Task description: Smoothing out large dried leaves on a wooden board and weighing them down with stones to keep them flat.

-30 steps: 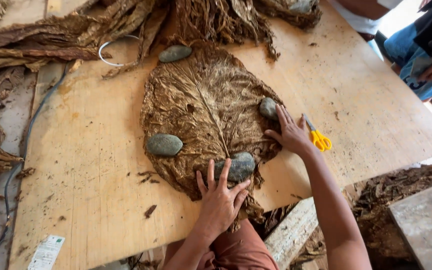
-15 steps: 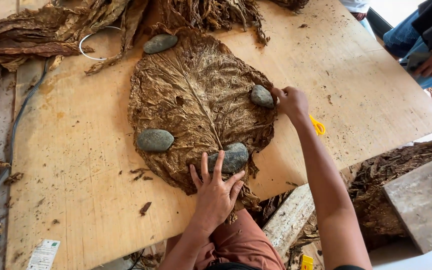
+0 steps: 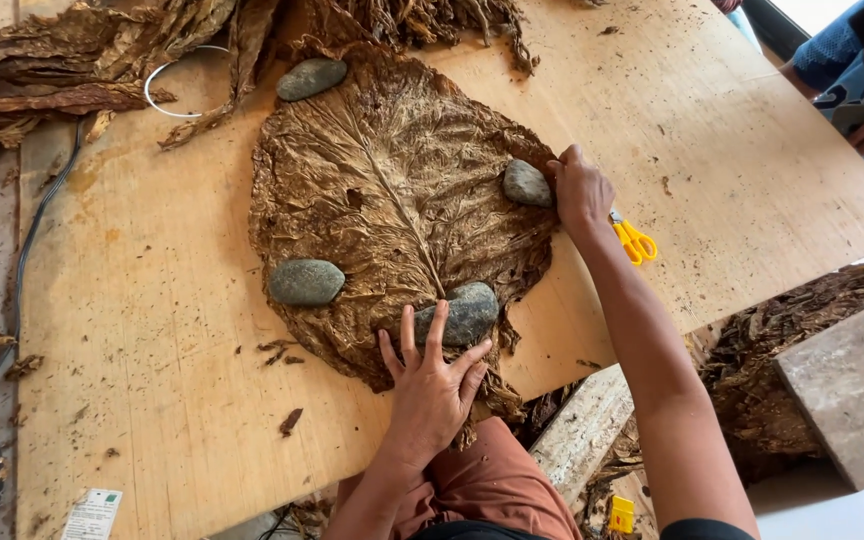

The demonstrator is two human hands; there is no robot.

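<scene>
A large dried brown leaf (image 3: pixel 392 210) lies spread flat on the wooden counter (image 3: pixel 152 380), held down by four grey stones. No box, bowl or tray shows on the counter; everything lies straight on the wood.

The left hand (image 3: pixel 432 385) rests palm down on the near edge of the leaf, fingers spread apart and flat, its fingertips touching the near stone (image 3: pixel 462 312), which sits just beyond the palm. This grip is splayed and clasps nothing.

The right hand (image 3: pixel 580 190) is at the leaf's right edge, its grip curled around the side of the right stone (image 3: pixel 526 184), which lies just to the left of its fingers and touches them. Yellow-handled scissors (image 3: pixel 634 240) lie on the counter just behind that wrist.

Left of the left hand, apart from it, sits another stone (image 3: pixel 305 282); the far stone (image 3: pixel 310 78) lies at the leaf's tip, well beyond both hands, near a heap of dried leaves (image 3: pixel 82 50).
</scene>
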